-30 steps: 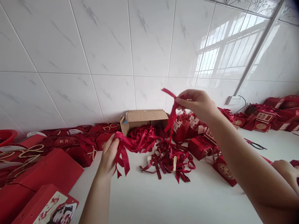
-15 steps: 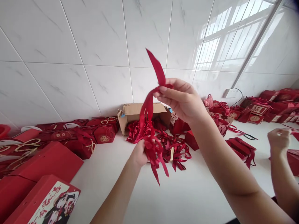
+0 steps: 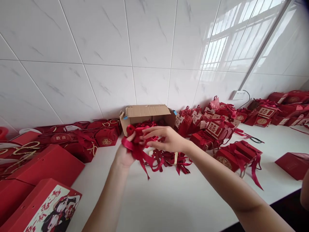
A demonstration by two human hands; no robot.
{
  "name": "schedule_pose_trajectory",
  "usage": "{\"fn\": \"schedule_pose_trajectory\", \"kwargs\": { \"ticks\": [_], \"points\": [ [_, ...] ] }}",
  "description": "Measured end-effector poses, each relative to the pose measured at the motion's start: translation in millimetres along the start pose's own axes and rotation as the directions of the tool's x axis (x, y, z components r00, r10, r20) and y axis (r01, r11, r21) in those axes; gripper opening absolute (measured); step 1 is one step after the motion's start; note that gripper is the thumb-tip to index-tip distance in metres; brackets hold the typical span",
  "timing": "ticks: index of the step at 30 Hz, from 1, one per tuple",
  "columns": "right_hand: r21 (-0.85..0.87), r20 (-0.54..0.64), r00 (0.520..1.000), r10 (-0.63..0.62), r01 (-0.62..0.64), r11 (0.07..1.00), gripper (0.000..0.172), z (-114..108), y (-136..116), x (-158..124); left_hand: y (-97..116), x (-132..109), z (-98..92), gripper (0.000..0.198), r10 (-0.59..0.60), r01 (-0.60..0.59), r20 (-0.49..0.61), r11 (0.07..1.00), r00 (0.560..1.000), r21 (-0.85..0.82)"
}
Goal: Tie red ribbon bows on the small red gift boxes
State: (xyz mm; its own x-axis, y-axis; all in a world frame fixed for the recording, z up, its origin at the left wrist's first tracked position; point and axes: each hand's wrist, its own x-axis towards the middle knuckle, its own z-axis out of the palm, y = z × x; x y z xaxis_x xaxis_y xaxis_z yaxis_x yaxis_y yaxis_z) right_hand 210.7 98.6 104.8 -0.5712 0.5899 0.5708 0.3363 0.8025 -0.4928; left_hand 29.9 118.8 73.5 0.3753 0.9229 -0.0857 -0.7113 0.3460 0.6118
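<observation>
A bunch of red ribbons (image 3: pixel 138 151) is bundled in my left hand (image 3: pixel 125 157), with several loose ends hanging down. My right hand (image 3: pixel 167 138) is beside the bunch, its fingers stretched out and their tips at the ribbons. Whether the fingertips touch them I cannot tell. Behind both hands a cardboard box (image 3: pixel 147 111) lies with its open side facing me and red ribbons spilling from it. More loose ribbons (image 3: pixel 166 161) are heaped on the white table (image 3: pixel 149 199), a pale gold strip (image 3: pixel 176 158) among them.
Red gift boxes (image 3: pixel 55 164) with cord handles crowd the left side. Small red gift boxes (image 3: pixel 214 129) and ribboned ones (image 3: pixel 238 154) stand on the right. Black-handled scissors (image 3: pixel 257 140) lie behind. Part of another person's arm (image 3: pixel 305 190) shows at the right edge.
My right hand has come down from the raised ribbon to the bunch, its fingers now extended. My left hand has shifted left and up slightly with the ribbons. The other person's hand has left view.
</observation>
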Motion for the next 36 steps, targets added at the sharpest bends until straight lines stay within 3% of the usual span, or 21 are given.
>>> {"fn": "schedule_pose_trajectory", "kwargs": {
  "ticks": [2, 3, 4, 5, 10, 13, 19, 24, 27, 32, 36],
  "points": [
    [-0.127, -0.084, 0.974, 0.211, -0.220, 0.967, 0.024, -8.8, 13.7, -13.4, 21.4, -5.3, -7.9, 0.032, 0.065, -0.063, 0.034, 0.995, 0.997, -0.080],
    [-0.220, -0.106, 0.927, 0.360, -0.375, 0.901, 0.026, -12.1, 23.7, -21.9, 32.4, -10.1, -11.2, 0.034, 0.103, -0.098, 0.047, 0.991, 0.994, -0.090],
    [-0.339, -0.095, 0.837, 0.538, -0.536, 0.773, 0.028, -14.4, 35.2, -31.5, 42.8, -16.0, -14.0, 0.035, 0.151, -0.147, 0.054, 0.986, 0.987, -0.083],
    [-0.401, -0.075, 0.760, 0.645, -0.615, 0.679, 0.027, -15.7, 47.4, -42.0, 52.1, -22.6, -16.1, 0.036, 0.205, -0.201, 0.060, 0.977, 0.977, -0.066],
    [-0.568, 0.010, 0.468, 0.884, -0.724, 0.390, 0.030, -8.5, 98.9, -92.2, 75.3, -49.0, -16.3, 0.040, 0.392, -0.395, 0.050, 0.917, 0.919, 0.056],
    [-0.633, -0.036, 0.388, 0.921, -0.722, 0.279, 0.032, 1.5, 113.7, -105.0, 73.5, -52.7, -12.6, 0.041, 0.409, -0.413, 0.058, 0.905, 0.911, 0.105],
    [-0.674, -0.048, 0.396, 0.917, -0.690, 0.263, 0.032, 13.6, 123.5, -104.0, 65.1, -48.9, -10.3, 0.042, 0.393, -0.400, 0.083, 0.911, 0.916, 0.104],
    [-0.664, -0.033, 0.405, 0.914, -0.692, 0.282, 0.030, 10.1, 120.6, -104.4, 65.7, -48.7, -10.7, 0.043, 0.375, -0.384, 0.099, 0.919, 0.922, 0.090],
    [-0.643, -0.068, 0.478, 0.876, -0.692, 0.328, 0.029, -7.2, 110.2, -98.3, 66.0, -49.0, -11.0, 0.043, 0.374, -0.384, 0.107, 0.919, 0.921, 0.091],
    [-0.612, -0.204, 0.663, 0.720, -0.660, 0.435, 0.023, -61.6, 76.6, -72.1, 64.5, -47.7, -11.4, 0.040, 0.392, -0.402, 0.113, 0.911, 0.913, 0.094],
    [-0.615, -0.289, 0.740, 0.608, -0.630, 0.474, 0.021, -102.2, 47.6, -52.4, 63.2, -46.4, -11.3, 0.038, 0.394, -0.406, 0.119, 0.909, 0.911, 0.095]
  ]
}}
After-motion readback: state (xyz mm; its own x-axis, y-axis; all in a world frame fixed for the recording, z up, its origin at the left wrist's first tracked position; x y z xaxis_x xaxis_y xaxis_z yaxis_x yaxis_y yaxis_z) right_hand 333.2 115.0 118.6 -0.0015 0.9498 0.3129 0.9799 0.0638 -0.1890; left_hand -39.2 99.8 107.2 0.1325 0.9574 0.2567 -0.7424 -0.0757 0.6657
